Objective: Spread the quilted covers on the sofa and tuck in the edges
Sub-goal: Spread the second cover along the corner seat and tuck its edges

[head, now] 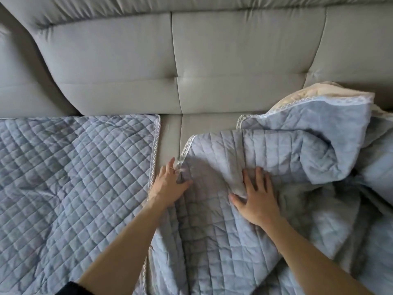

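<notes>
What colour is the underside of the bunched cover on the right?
Cream, seen where the bunched cover folds back near the backrest, in the head view.

Grey tufted sofa (234, 60), soft daylight

Home living room; grey upholstered sofa (212, 60)

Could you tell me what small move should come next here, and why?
Probably pull the crumpled cover toward the backrest: the left hand holds its lace edge, the right hand presses it flat, yet its far end lies bunched.
</notes>
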`<action>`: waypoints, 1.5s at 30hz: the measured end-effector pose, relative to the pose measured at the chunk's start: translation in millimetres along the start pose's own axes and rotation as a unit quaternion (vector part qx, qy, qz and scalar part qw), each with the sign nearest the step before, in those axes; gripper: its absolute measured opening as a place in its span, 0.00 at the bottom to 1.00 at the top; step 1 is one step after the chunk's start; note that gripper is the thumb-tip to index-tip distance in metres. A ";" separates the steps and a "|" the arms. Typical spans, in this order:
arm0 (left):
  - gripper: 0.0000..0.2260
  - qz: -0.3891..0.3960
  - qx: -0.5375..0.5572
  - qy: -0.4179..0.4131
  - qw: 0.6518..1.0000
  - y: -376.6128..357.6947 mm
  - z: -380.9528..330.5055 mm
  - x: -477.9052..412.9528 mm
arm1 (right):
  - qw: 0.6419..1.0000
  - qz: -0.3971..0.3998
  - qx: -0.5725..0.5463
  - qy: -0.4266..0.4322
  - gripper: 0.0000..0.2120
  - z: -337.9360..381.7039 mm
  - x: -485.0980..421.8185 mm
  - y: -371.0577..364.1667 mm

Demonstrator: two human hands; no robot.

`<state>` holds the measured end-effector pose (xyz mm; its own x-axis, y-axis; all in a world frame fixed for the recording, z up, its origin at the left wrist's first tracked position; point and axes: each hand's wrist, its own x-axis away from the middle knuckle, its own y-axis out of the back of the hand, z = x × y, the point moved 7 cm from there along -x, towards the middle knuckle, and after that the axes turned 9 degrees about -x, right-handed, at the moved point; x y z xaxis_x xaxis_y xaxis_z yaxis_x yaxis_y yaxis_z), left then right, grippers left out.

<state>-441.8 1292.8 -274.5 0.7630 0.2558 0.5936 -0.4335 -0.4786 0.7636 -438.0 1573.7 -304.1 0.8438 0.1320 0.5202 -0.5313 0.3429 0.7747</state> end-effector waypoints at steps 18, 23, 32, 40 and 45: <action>0.23 0.002 0.060 -0.155 0.986 160.7 31.4 109.8 | 0.839 -0.133 -0.491 -0.192 0.35 206.7 -18.0 107.0; 0.10 0.065 0.205 0.035 0.976 190.9 162.9 121.9 | 0.832 -0.062 -0.548 -0.057 0.28 336.5 4.2 67.8; 0.20 0.011 0.171 0.262 0.950 173.9 360.5 139.9 | 0.910 0.272 -0.312 -0.013 0.38 460.2 32.4 -62.2; 0.29 -0.032 0.145 0.187 0.971 165.2 334.1 72.1 | 0.987 0.044 -0.131 0.077 0.16 412.2 4.0 -28.3; 0.30 -0.147 0.121 0.110 0.976 193.1 304.5 13.4 | 0.957 -0.155 0.019 0.243 0.22 438.6 -27.4 0.6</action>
<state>-369.3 948.0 -196.6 0.7049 0.5731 0.4181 -0.0655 -0.5343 0.8428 -494.9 1162.3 -160.2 0.8918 0.4505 0.0419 -0.2445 0.4019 0.8824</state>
